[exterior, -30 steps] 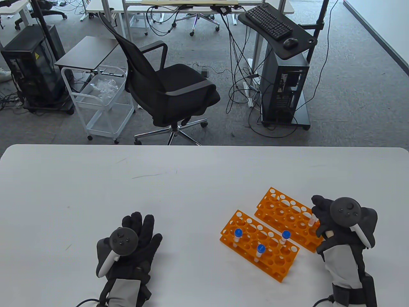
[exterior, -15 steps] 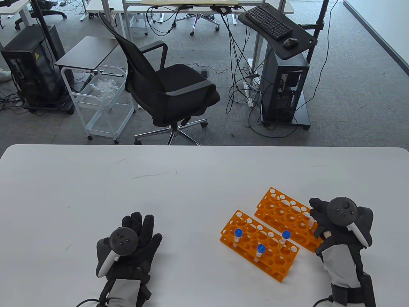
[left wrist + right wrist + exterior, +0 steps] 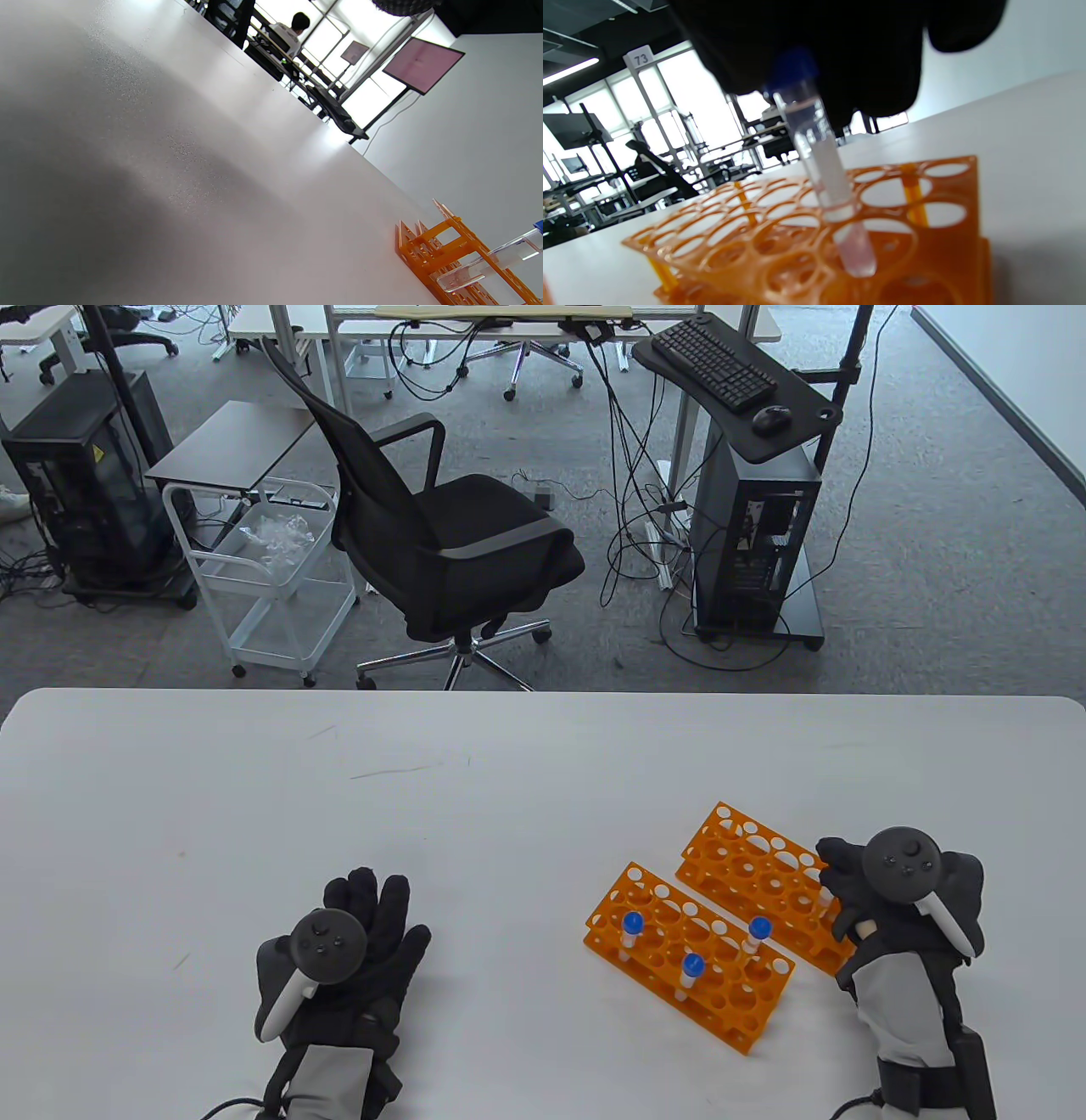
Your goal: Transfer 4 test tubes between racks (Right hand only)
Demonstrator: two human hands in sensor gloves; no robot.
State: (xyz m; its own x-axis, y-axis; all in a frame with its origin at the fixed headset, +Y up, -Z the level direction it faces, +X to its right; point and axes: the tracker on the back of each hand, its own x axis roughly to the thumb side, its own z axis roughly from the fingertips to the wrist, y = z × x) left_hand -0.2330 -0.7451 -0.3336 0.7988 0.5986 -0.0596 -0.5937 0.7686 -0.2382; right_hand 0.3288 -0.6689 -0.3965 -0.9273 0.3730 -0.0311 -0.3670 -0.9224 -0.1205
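Two orange racks stand side by side at the right of the table. The near rack (image 3: 689, 954) holds three blue-capped test tubes (image 3: 631, 931), (image 3: 692, 972), (image 3: 757, 935). My right hand (image 3: 836, 891) grips a fourth tube (image 3: 824, 901) by its blue cap over the near right end of the far rack (image 3: 755, 878). In the right wrist view the tube (image 3: 825, 186) is tilted and its tip sits down through a hole of the far rack (image 3: 780, 237). My left hand (image 3: 369, 920) rests flat on the table, holding nothing.
The white table (image 3: 339, 814) stretches left and back from the racks. A black office chair (image 3: 441, 534) and a computer cart (image 3: 747, 517) stand on the floor beyond the far edge. The left wrist view shows the near rack's end (image 3: 449, 250).
My right hand has shifted slightly left and lowered, bringing the tube further down into the far rack. The left hand has not moved.
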